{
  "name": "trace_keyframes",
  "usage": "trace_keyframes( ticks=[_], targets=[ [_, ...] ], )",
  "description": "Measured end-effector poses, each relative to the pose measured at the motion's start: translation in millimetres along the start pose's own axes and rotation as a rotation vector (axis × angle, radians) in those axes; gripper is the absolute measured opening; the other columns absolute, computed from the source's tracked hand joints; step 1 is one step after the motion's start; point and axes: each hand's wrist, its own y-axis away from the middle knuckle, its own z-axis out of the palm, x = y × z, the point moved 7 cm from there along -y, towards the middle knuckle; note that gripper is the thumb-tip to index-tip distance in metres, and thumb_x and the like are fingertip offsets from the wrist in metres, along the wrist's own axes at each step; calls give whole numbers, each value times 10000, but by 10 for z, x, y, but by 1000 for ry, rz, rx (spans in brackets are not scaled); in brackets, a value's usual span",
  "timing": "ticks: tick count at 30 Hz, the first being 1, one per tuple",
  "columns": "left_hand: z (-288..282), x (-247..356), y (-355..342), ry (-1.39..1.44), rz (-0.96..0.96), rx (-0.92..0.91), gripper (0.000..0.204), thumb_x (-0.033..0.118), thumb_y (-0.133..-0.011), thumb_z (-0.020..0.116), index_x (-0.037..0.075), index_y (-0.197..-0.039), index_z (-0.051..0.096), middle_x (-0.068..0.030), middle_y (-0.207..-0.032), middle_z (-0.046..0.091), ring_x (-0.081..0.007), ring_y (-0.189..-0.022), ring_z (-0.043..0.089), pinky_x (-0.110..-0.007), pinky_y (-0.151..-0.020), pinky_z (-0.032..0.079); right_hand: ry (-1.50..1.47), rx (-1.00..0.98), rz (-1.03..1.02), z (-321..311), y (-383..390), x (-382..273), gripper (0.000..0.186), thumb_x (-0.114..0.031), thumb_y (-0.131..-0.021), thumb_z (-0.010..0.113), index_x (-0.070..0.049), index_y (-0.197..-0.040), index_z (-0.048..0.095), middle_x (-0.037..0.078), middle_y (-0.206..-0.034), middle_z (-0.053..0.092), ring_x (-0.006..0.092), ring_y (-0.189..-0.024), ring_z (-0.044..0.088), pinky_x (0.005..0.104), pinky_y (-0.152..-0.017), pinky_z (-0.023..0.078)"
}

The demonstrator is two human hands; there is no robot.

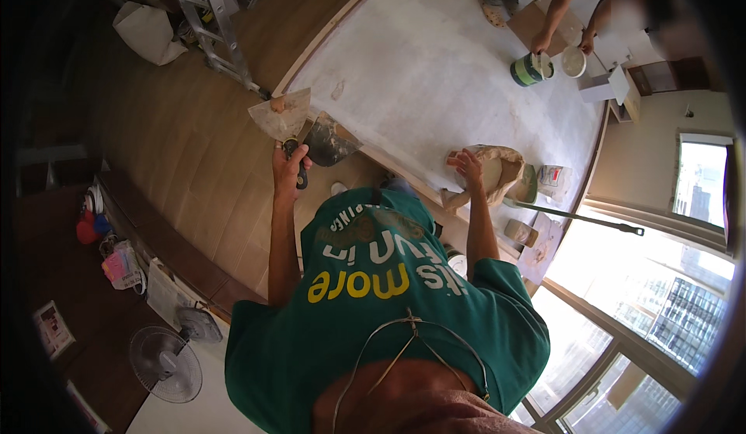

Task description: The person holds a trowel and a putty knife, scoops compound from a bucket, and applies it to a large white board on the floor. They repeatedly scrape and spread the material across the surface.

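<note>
My left hand (pixel 291 166) grips the black handle of a wide, stained putty knife (pixel 276 114), its blade raised near the white surface's edge. A second, dark-smeared blade (pixel 330 139) sits just right of it; whether I hold that one too, I cannot tell. My right hand (pixel 470 170) has its fingers curled on the rim of an open brown paper bag (pixel 505 166) of pale powder, on the broad white surface (pixel 404 61). Beside the bag are a green container (pixel 527 189), a long dark bar (pixel 590 219) and a white tub (pixel 554 181).
A co-worker's hands (pixel 540 41) hold a green bucket (pixel 528 70) and a round lid (pixel 573 61) at upper right, near boxes (pixel 602 86). An aluminium ladder (pixel 217 38) stands upper left. A fan (pixel 165 364) and dark shelf (pixel 155 232) are left; windows (pixel 637 278) line the right.
</note>
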Motion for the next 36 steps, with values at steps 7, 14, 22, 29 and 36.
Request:
trace_keyframes(
  ticks=[7,14,22,29,36],
  targets=[
    [-416,162,185,-47,7,-29,352,134,-844,723,86,-1120,510,-2,-818,548,-77,-603,544,-235,-544,466,109,-134,171,787,444,1529,444,-373,-929,626,-121,-1293,606,26,-1067,653,164,-907,642,302,-733,498],
    [-467,42,508,40,-59,-116,343,157,-837,718,83,-1098,507,0,-790,546,-79,-594,551,-232,-542,481,1144,-257,-310,1405,663,2336,345,-245,-1003,425,-130,-1253,634,94,-1140,679,229,-1068,633,352,-882,529],
    [-591,68,654,12,-84,-166,328,133,-831,708,82,-1078,499,2,-775,551,-77,-570,549,-231,-523,477,417,-242,302,1682,995,1518,393,-292,-949,569,-88,-1278,641,125,-1304,619,260,-1108,615,354,-992,457],
    [-769,359,554,144,34,31,316,113,-843,705,59,-1076,499,-24,-828,560,-99,-581,548,-245,-535,461,798,-728,-315,2980,1431,545,500,-258,-949,618,-51,-1393,519,148,-1329,588,244,-1247,527,361,-1064,402],
    [-644,752,329,172,169,72,320,116,-853,709,41,-1072,488,-32,-773,577,-111,-587,580,-250,-521,466,-79,-1012,-193,4168,2453,-894,522,-362,-1005,547,-26,-1394,455,164,-1360,540,273,-1223,549,428,-1070,423]
  ],
)
